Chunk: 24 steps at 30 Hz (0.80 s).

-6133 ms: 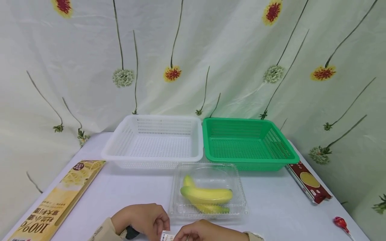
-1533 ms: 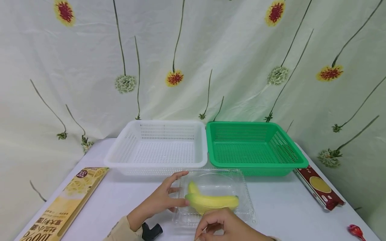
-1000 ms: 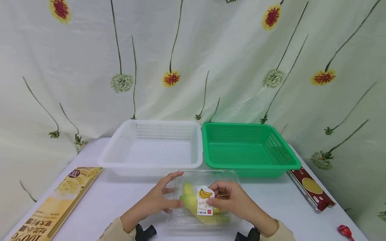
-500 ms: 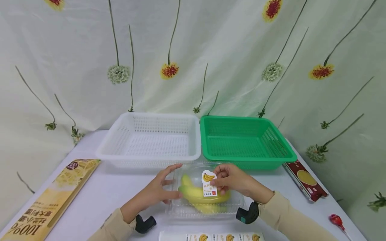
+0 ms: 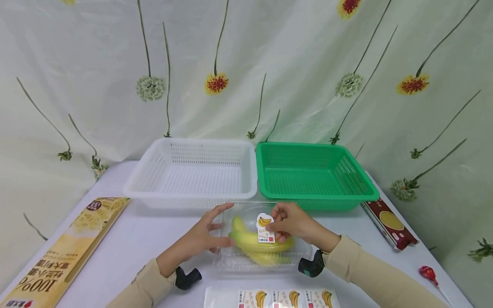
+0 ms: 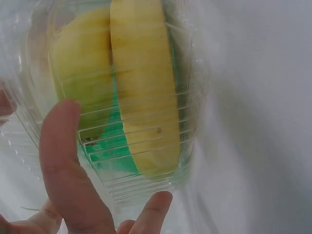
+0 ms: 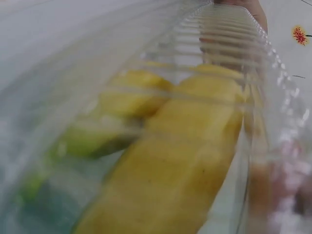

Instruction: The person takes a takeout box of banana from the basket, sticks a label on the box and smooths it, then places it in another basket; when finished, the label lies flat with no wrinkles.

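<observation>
The right hand [image 5: 290, 222] pinches a banana sticker [image 5: 263, 235] over the clear box [image 5: 302, 256] holding 2 bananas [image 5: 246, 240], at 12 o'clock from the sticker sheet [image 5: 269, 299]; the left hand [image 5: 204, 233], fingers apart, touches the box's 9 o'clock side

Place: a tabletop packing spot, indoors by the look; which kind of room cannot be told
Table [image 5: 154, 239]: plain white top
Flowered cloth [image 5: 292, 51]: hangs behind the far edge and down both sides, screening off the rest
Far edge: white basket [image 5: 192, 196] and green basket [image 5: 319, 197], side by side, both perforated
Left edge: pasta packet [image 5: 65, 252], lying lengthwise
Right edge: red packet [image 5: 390, 222], then lollipop [image 5: 427, 273]
Near side: printed sheet of banana labels [image 5: 256, 299]
Wrist devices [image 5: 188, 278]: black, a pair
</observation>
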Each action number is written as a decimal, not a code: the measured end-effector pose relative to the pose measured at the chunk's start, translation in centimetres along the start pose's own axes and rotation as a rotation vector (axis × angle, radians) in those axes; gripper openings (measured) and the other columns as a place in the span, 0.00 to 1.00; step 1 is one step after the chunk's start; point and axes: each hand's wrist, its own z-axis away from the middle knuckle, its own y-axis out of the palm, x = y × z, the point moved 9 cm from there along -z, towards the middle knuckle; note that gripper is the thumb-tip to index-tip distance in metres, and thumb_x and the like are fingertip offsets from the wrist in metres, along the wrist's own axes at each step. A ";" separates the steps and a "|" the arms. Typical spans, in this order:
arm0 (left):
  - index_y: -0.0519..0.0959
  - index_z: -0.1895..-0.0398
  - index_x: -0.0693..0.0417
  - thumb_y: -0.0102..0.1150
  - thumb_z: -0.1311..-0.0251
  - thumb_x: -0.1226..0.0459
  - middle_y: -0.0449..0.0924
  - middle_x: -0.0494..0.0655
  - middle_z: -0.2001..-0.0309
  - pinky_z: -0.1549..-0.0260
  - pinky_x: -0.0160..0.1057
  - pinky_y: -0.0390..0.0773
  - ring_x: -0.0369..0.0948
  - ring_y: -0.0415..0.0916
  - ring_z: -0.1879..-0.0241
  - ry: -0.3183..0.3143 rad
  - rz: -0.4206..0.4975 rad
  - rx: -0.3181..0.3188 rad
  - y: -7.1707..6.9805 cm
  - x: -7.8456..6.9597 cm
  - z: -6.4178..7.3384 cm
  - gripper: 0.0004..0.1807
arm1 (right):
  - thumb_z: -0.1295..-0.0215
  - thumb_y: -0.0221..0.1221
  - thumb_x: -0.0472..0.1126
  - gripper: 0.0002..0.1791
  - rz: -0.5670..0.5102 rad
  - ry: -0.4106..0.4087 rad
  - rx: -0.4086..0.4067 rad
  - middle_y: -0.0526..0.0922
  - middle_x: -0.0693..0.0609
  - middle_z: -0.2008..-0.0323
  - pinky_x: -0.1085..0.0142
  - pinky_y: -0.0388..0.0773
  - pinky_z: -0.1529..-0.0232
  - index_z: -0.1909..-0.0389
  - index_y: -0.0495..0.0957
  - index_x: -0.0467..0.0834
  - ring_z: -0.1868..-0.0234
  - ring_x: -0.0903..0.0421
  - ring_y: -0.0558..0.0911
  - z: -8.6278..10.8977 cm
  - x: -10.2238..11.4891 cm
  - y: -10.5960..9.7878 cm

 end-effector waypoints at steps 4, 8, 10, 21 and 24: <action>0.59 0.14 0.46 0.78 0.42 0.65 0.39 0.64 0.14 0.67 0.47 0.84 0.75 0.55 0.23 -0.007 0.008 0.006 0.0 -0.2 0.0 0.54 | 0.33 0.67 0.23 0.14 0.009 -0.007 -0.021 0.76 0.48 0.76 0.71 0.80 0.78 0.62 0.70 0.36 0.80 0.60 0.79 -0.1 0.0 0.0; 0.58 0.14 0.46 0.77 0.41 0.65 0.39 0.63 0.14 0.67 0.46 0.83 0.75 0.55 0.22 -0.010 0.016 0.009 0.0 -0.2 0.0 0.54 | 0.35 0.69 0.23 0.15 0.040 -0.024 -0.053 0.76 0.49 0.77 0.70 0.80 0.78 0.64 0.71 0.36 0.81 0.60 0.79 -0.1 -0.1 -0.1; 0.59 0.14 0.46 0.77 0.42 0.65 0.39 0.64 0.15 0.67 0.46 0.83 0.75 0.55 0.23 -0.014 0.014 0.006 0.0 -0.1 0.0 0.54 | 0.36 0.70 0.24 0.15 0.070 -0.033 -0.074 0.76 0.49 0.77 0.70 0.81 0.78 0.65 0.71 0.36 0.82 0.61 0.79 -0.1 0.0 -0.2; 0.60 0.14 0.44 0.79 0.42 0.65 0.40 0.66 0.15 0.67 0.47 0.85 0.74 0.57 0.23 -0.035 -0.002 -0.013 0.0 0.0 0.0 0.54 | 0.38 0.73 0.26 0.14 0.157 -0.087 -0.127 0.75 0.49 0.75 0.66 0.82 0.78 0.65 0.75 0.35 0.83 0.60 0.80 0.2 0.2 -0.4; 0.60 0.14 0.44 0.79 0.42 0.66 0.40 0.66 0.15 0.67 0.47 0.85 0.74 0.57 0.23 -0.037 -0.001 -0.018 0.0 0.0 0.0 0.54 | 0.37 0.73 0.27 0.09 0.172 -0.120 -0.123 0.74 0.51 0.75 0.67 0.81 0.79 0.63 0.81 0.32 0.84 0.61 0.79 0.3 0.4 -0.3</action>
